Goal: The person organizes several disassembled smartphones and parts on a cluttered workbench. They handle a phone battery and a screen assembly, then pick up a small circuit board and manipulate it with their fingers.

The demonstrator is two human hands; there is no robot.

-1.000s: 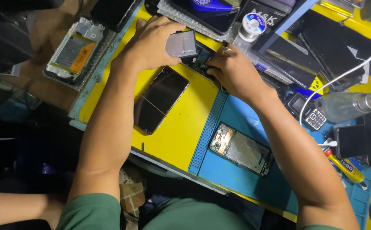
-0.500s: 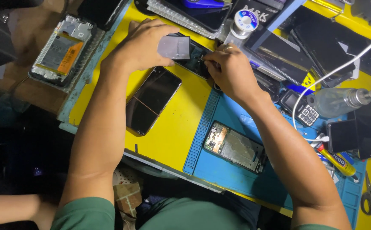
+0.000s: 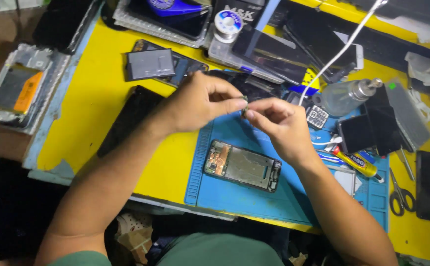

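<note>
Yellow worktop [image 3: 101,113], cluttered w/ phone parts; blue repair mat [image 3: 254,197] at 6 o'clock. Left hand [image 3: 195,103] and right hand [image 3: 279,125] meet fingertip to fingertip above the mat, both pinched on a small component [image 3: 244,107], too tiny to identify. Opened phone frame [image 3: 242,166] lies on the mat directly below, untouched. Step in hand, likely: prepping the part between the fingers. Next move needs a steady, precise lowering toward the frame at 6 o'clock.
</note>
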